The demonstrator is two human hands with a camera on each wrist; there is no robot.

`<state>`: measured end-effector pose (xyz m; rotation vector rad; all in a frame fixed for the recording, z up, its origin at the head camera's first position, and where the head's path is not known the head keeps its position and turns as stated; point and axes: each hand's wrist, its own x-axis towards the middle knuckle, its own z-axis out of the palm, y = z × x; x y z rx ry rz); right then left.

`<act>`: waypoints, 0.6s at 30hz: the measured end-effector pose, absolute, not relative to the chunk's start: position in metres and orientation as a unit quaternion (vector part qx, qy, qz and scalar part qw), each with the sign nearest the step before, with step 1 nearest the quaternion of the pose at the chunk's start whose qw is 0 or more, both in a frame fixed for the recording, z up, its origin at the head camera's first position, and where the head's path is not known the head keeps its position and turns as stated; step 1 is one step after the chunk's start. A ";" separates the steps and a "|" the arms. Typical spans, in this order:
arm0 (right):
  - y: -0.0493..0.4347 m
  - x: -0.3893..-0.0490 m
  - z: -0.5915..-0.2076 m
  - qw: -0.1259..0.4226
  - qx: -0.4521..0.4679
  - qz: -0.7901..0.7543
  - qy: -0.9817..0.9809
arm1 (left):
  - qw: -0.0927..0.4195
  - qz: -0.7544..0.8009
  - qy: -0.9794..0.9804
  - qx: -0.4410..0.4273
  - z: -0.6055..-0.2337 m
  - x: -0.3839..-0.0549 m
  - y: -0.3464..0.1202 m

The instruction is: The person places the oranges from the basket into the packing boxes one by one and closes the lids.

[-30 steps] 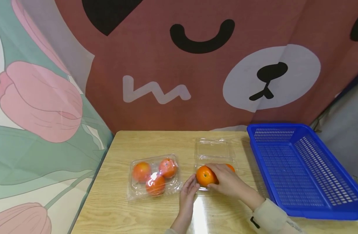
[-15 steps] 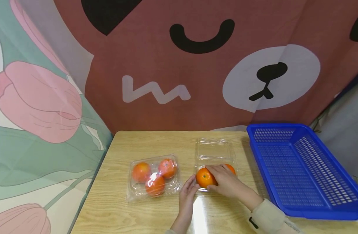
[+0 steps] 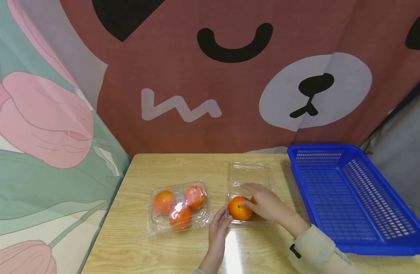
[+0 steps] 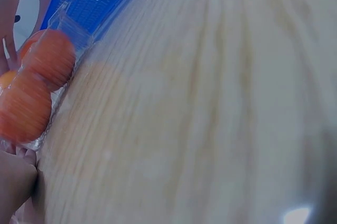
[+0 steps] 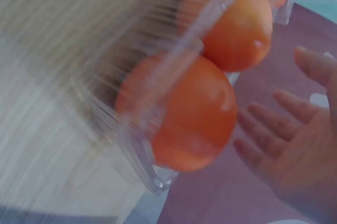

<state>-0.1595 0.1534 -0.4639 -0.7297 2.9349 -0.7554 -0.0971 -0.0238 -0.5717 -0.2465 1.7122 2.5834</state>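
Note:
An orange (image 3: 240,209) sits at the left end of a clear plastic clamshell box (image 3: 251,175), whose lid lies folded back. A second orange (image 5: 179,113) fills the right end, mostly covered by my right hand (image 3: 266,203) in the head view. That hand is spread above the fruit, and the right wrist view shows its palm and fingers apart from both oranges. My left hand (image 3: 218,224) rests against the box's left side, fingers extended and fingertips right at the wall near the front corner. In the left wrist view only part of it shows.
Left of the hands is another clear clamshell box (image 3: 204,224), its lid down over three orange-red fruits (image 3: 180,218). At the right stands a blue plastic basket (image 3: 377,249) with perforated walls. A curtain with a bear print (image 3: 182,137) hangs behind the wooden table (image 3: 162,255).
My right hand has let go of the left orange and lifted slightly, its fingers spreading. The left hand stays at the box's side. The view has shifted slightly.

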 end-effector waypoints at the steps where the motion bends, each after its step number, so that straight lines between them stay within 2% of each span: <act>1: 0.154 -0.162 -0.461 0.011 -0.222 -0.247 0.943 | 0.015 0.833 0.547 -0.081 -0.572 -0.097 -0.024; 11: 0.162 -0.188 -0.452 0.012 -0.092 -0.299 0.950 | 0.005 0.834 0.549 -0.060 -0.575 -0.097 -0.024; 18: 0.169 -0.204 -0.457 0.015 -0.022 -0.330 0.944 | 0.032 0.838 0.537 -0.090 -0.573 -0.098 -0.024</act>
